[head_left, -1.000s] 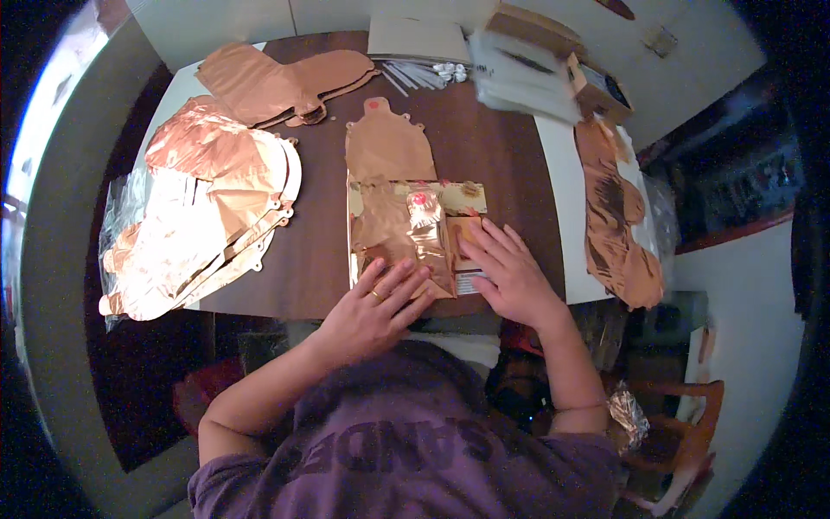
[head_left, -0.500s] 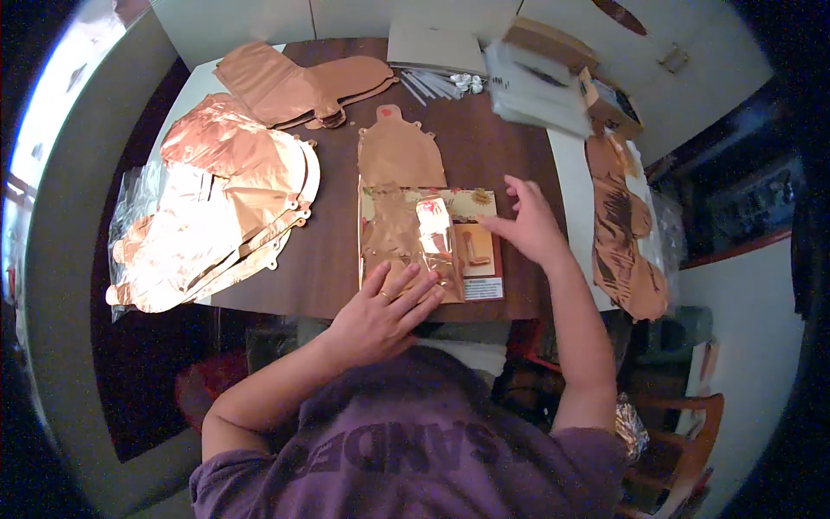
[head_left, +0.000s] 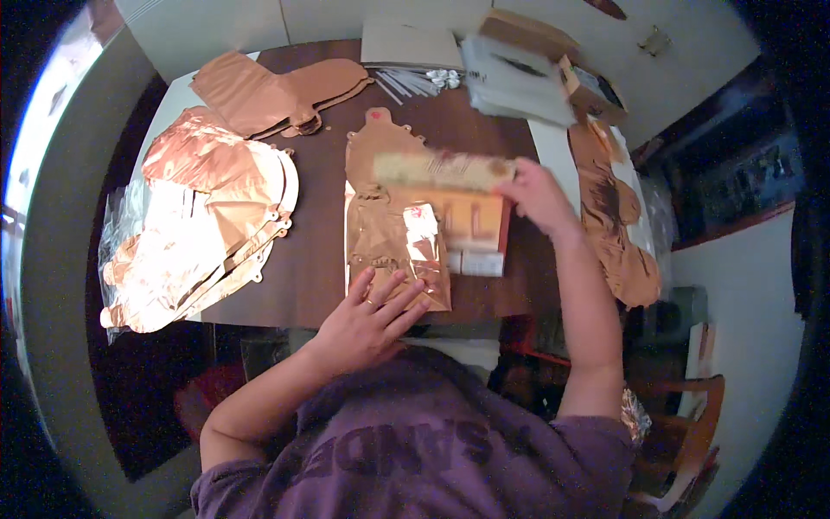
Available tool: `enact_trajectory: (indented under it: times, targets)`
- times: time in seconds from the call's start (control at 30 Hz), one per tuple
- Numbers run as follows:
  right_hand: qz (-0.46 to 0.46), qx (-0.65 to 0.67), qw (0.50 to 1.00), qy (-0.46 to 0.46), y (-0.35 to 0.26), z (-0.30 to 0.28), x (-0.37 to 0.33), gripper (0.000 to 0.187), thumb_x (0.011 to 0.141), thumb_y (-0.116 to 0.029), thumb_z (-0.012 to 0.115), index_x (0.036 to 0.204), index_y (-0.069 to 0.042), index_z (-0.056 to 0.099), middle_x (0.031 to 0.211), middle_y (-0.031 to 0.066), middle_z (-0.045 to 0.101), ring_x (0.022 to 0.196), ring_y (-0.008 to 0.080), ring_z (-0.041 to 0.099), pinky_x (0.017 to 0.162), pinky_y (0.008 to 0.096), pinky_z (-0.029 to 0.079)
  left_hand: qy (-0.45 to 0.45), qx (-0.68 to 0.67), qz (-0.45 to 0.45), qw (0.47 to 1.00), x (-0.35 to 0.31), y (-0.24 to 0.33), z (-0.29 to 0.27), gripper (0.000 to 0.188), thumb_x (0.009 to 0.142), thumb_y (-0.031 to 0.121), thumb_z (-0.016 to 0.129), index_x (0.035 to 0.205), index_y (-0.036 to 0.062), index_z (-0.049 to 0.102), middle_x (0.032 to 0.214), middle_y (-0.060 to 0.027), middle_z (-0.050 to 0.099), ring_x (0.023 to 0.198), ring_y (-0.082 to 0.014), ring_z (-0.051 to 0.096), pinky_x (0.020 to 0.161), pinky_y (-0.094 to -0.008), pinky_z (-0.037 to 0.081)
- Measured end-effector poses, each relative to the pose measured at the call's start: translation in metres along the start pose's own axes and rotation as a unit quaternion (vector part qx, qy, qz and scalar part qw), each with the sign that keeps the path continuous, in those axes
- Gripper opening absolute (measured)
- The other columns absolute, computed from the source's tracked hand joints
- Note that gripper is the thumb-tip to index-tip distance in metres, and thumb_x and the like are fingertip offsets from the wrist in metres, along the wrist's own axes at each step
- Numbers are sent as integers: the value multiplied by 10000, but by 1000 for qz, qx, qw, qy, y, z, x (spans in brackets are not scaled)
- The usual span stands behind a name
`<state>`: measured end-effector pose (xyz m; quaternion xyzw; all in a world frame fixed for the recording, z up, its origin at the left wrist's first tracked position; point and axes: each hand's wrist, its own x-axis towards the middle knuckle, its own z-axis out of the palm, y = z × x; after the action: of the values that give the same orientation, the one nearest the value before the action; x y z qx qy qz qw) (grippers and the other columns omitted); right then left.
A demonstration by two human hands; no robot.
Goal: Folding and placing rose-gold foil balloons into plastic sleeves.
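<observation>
We have the printed card (head_left: 475,212) between our two hands, up and to the right of the left hand (head_left: 367,316). Our right hand (head_left: 540,201) has its fingers closed on the card's upper right corner; the card is blurred. Our left hand is open, fingers spread flat over the near end of the folded copper foil (head_left: 376,233). The card's top band shows over the foil's far part, while its lower left is hidden behind the folded near part.

The near edge of the worktop (head_left: 320,216) runs just below the foil, close under our left palm. Brown surface shows on both sides of our work: to the left as far as the shiny foil stack (head_left: 216,225), to the right as far as the long foil piece (head_left: 605,203). Beyond the far end lie the white sticks (head_left: 406,84).

Half a second ago our right hand was off the card, fingers raised beside it, and the card lay lower beneath the folded foil. Now it has shifted away from us, while our left hand has stayed on the foil.
</observation>
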<state>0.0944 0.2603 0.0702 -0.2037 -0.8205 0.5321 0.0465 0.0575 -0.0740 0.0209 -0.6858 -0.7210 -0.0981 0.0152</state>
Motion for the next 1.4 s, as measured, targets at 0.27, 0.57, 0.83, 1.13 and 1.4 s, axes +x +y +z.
enact_trajectory:
  times: [0.27,0.57,0.83,1.13,1.4]
  targets:
    - [65,67,977,193,65,-73,-1,280,849,-164,686,1064,1,616,888,97,695,712,162,643,581,299,503,-22,-17,-4,1000,2,0,-2,790,768,401,701,1440,129,387,1531,-84,325,1413,-319,292,1119,-569,222]
    - [-142,-440,812,357,20,2,-71,308,844,-156,654,1092,14,585,961,180,613,887,364,582,789,458,477,-29,-32,-13,999,-1,1,-6,811,761,370,710,1452,116,369,1529,-95,324,1414,-326,288,1127,-558,217]
    - [-345,-330,873,103,7,119,-142,300,778,-113,692,1062,-24,656,1151,118,620,1082,296,573,941,437,440,137,-162,-59,976,-10,-5,-14,638,771,293,726,1325,68,503,1419,-182,446,1312,-371,431,1105,-568,273]
    - [-308,-374,868,104,20,116,-145,368,782,-133,684,1132,-37,621,1235,125,585,1153,314,531,975,465,424,154,-133,-172,964,-30,-27,-19,526,789,234,729,1255,68,550,1307,-146,541,1286,-356,455,1102,-545,287]
    - [-219,-274,924,154,17,107,-159,360,775,-180,721,1095,-42,627,1124,118,584,1036,333,544,900,454,430,134,-98,-192,967,-27,-22,-15,573,797,214,677,1307,37,483,1329,-158,507,1289,-341,438,1105,-526,281]
